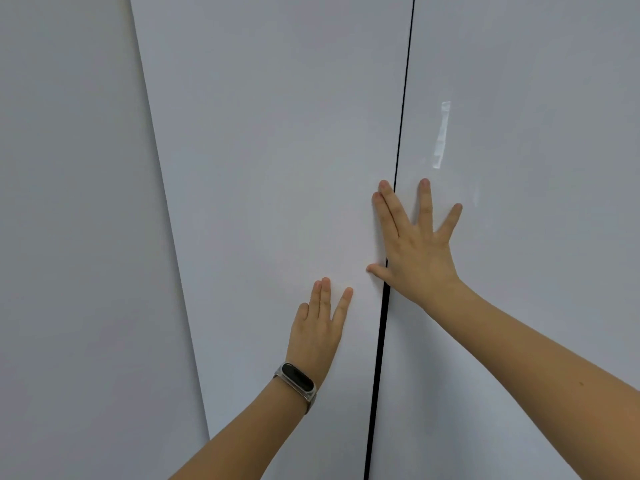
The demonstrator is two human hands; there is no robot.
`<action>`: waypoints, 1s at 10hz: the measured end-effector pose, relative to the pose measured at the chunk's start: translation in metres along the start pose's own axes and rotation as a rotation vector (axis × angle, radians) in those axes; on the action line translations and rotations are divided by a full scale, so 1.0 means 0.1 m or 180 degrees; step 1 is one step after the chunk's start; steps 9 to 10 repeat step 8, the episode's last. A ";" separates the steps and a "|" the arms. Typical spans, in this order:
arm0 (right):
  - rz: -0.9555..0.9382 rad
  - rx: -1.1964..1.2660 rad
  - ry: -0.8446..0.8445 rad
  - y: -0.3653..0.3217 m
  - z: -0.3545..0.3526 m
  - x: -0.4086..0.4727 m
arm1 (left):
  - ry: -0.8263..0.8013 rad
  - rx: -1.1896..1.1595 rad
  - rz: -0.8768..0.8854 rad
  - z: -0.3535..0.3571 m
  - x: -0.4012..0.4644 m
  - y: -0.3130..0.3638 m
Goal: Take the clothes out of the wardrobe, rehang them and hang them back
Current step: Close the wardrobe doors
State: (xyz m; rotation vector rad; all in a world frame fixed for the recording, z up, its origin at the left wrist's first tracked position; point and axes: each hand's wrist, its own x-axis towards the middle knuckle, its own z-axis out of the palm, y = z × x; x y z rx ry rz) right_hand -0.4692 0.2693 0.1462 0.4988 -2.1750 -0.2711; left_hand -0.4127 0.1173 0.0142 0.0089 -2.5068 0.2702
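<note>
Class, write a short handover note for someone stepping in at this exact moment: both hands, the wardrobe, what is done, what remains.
Left hand: flat, fingers straight, on the left wardrobe door.
Right hand: flat and spread across the dark gap, mostly on the right wardrobe door.
Both doors appear closed; no clothes in view.
Done: cannot tell.
Left: cannot tell from this picture.

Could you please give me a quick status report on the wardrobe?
Left hand flat on left door. Right hand spread across the seam. Doors shut, no clothes visible.
</note>
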 end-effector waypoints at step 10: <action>-0.0082 0.0638 -0.0796 0.04 -0.21 -0.03 | -0.1056 -0.0451 -0.0061 -0.44 0.02 -0.08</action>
